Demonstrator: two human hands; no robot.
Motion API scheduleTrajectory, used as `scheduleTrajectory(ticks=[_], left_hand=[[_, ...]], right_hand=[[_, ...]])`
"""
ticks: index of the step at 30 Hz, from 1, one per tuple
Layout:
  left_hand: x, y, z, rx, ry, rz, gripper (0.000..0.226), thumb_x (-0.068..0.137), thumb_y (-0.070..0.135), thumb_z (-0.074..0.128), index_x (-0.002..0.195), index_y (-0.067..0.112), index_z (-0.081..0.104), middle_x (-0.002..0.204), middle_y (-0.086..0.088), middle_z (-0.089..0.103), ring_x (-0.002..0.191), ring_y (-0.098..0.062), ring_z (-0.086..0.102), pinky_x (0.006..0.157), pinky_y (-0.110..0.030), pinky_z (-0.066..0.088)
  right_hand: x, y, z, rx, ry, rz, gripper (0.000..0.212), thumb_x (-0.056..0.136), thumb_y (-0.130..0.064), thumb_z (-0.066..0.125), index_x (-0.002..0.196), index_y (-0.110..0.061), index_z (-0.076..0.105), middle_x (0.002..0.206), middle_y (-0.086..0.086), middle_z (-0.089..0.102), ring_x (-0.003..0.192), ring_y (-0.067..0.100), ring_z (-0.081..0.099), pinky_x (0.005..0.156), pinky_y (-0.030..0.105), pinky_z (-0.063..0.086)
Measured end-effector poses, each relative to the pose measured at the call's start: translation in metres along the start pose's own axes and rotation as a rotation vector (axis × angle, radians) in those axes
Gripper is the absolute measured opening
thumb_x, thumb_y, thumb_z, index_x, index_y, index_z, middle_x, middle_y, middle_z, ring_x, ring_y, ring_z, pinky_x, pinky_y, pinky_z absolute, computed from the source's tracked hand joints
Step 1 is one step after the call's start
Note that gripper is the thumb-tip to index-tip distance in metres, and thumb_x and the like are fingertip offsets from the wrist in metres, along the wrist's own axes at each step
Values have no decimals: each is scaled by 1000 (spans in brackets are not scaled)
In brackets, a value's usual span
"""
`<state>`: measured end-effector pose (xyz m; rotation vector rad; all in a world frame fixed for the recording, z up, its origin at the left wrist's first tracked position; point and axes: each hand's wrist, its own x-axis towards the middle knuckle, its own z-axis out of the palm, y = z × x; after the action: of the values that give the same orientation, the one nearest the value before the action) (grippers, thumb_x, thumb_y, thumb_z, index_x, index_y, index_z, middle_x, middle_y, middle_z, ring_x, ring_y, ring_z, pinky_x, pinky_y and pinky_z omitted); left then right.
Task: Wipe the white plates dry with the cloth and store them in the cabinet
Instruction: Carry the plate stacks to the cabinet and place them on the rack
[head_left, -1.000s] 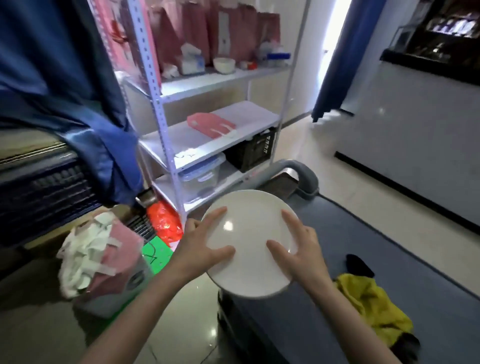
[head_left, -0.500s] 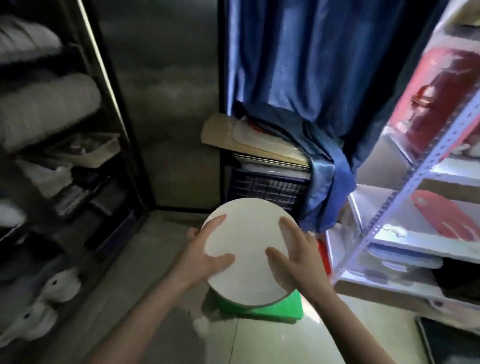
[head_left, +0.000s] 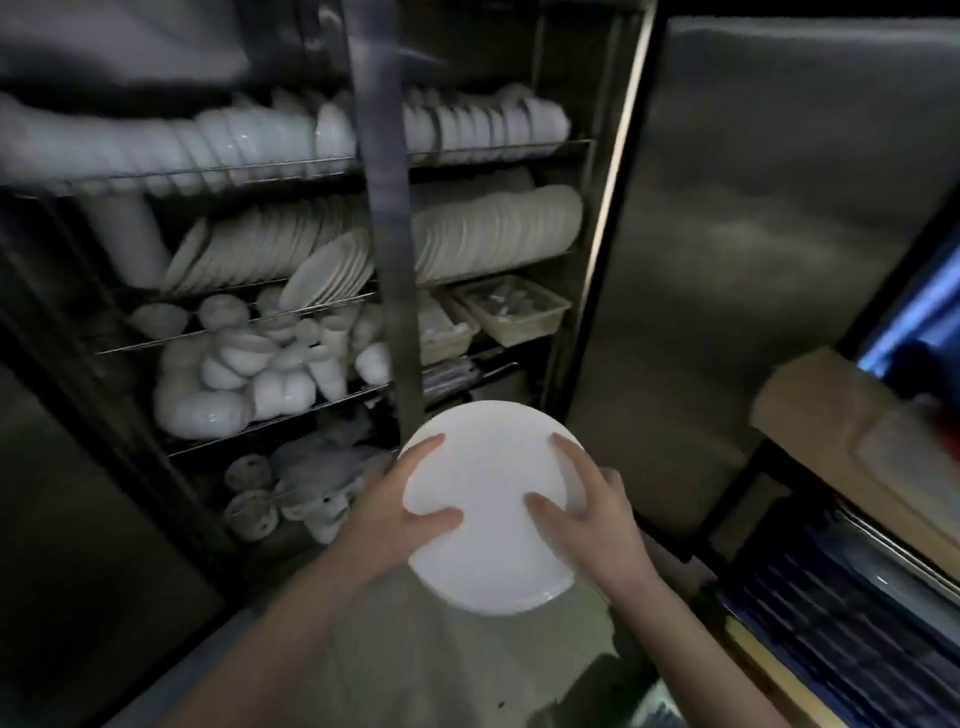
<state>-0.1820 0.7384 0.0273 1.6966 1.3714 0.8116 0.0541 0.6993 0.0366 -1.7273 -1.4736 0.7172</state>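
I hold one round white plate (head_left: 491, 488) in front of me with both hands. My left hand (head_left: 387, 512) grips its left rim, thumb and forefinger lying on the upper face. My right hand (head_left: 587, 512) grips the right rim the same way. Beyond the plate stands the open metal cabinet (head_left: 387, 218) with wire shelves. A row of upright white plates (head_left: 493, 234) fills its second shelf. The cloth is not in view.
White bowls (head_left: 467, 122) line the top shelf, cups and small bowls (head_left: 249, 364) the lower ones, and plastic tubs (head_left: 511, 309) sit at right. The cabinet's steel door (head_left: 753, 234) stands open on the right. A dark crate (head_left: 841, 613) under cardboard is at lower right.
My view has swung left from the blue curtain and white shelving to the open cabinet. The plate stays held in both hands the same way.
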Motion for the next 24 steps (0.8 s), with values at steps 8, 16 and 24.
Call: scheduleTrajectory(ticks=[8, 16, 24], left_hand=[[27, -41, -82, -50, 252, -219, 89, 51, 58, 71, 134, 59, 38, 127, 0, 34, 112, -11, 41, 82, -4, 34], [85, -108, -187, -6, 350, -257, 89, 48, 66, 68, 131, 66, 36, 121, 8, 35, 110, -10, 45, 86, -15, 39], [171, -154, -285, 32, 320, -241, 76, 74, 44, 80, 131, 66, 34, 120, 7, 35, 110, -15, 41, 87, -17, 40]], right_hand=[[109, -53, 92, 17, -247, -106, 71, 76, -42, 74, 135, -54, 37, 118, -6, 37, 96, 12, 47, 88, 25, 41], [191, -116, 207, 94, -317, -157, 71, 75, -43, 75, 135, -53, 39, 122, -4, 37, 105, 14, 47, 95, 31, 44], [270, -177, 287, 85, -286, -148, 69, 75, -44, 74, 133, -55, 39, 121, -4, 36, 101, 14, 45, 95, 29, 43]])
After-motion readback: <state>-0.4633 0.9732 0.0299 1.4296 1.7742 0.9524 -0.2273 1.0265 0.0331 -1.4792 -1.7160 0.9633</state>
